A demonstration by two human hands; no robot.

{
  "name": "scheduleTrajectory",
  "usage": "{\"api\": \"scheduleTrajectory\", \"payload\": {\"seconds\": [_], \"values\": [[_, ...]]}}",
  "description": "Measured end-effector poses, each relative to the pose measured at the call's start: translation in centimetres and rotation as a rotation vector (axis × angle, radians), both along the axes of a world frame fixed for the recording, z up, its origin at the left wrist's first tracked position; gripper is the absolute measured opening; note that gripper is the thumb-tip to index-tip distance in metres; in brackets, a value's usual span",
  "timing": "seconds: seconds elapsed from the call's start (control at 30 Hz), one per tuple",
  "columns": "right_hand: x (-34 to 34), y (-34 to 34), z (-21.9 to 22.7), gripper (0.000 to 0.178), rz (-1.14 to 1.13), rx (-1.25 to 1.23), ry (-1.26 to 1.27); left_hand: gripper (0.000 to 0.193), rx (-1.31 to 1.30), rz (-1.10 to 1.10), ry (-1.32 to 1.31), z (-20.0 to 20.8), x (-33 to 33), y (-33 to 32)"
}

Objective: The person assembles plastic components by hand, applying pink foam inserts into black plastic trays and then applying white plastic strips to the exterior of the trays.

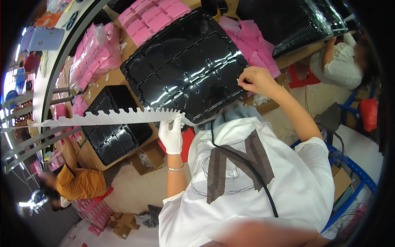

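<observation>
My left hand (171, 138), in a white glove, is closed on a long white strip (107, 119) with a row of notches along its upper edge. I hold it near its right end, and the strip stretches far out to the left. In front of me lies a large black plastic tray (193, 49) with moulded compartments, glossy and raised above the table. My bare right hand (257, 81) is at the tray's right edge, thumb and fingers pinched together. What sits between those fingertips is too small to make out.
Pink foam pieces (152, 16) lie behind the tray, with a plastic-wrapped pink bundle (94, 55) at left. Another black tray (111, 142) is left; stacked black trays (304, 33) are far right. Co-workers sit at left (82, 183) and right (343, 64).
</observation>
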State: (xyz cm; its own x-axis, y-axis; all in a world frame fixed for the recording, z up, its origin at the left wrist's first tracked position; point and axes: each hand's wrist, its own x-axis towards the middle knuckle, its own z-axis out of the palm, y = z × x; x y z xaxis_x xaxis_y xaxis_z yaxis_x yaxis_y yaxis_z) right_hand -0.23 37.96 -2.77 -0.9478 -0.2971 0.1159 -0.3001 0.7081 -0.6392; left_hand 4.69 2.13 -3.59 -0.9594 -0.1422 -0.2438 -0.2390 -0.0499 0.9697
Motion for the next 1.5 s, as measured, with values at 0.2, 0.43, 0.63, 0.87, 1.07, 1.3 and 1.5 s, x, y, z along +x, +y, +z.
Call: {"api": "scheduleTrajectory", "payload": {"seconds": [0.2,0.43,0.63,0.87,1.07,1.3,1.5], "values": [[4.2,7.6,-3.5,0.009,-0.514,-1.153,-0.538,0.006,-0.526,-0.062,0.124,0.7,2.5,-0.1],[14.0,25.5,-37.5,0.016,-1.217,-0.634,-0.577,0.007,-0.937,-0.416,0.323,-4.5,10.1,-2.3],[17.3,29.1,-43.2,0.038,-1.184,0.177,-0.645,0.009,-1.044,-0.184,0.146,-13.9,12.5,-5.6],[11.7,23.9,-24.7,0.039,-0.37,0.671,-0.941,0.011,-1.006,-0.131,-0.043,-14.9,14.1,-6.8],[-3.4,7.7,5.4,0.009,0.06,-0.349,-0.657,0.014,-0.87,-0.058,-0.059,-16.4,12.9,-6.7],[-23.6,-7.5,21.5,0.015,0.294,-0.483,0.605,0.02,-0.803,-0.268,0.033,-13.6,11.0,-8.2],[-37.8,-8.8,28.7,0.02,0.138,0.318,0.766,0.048,-0.751,-0.518,-0.404,0.0,5.5,-11.8]]}}
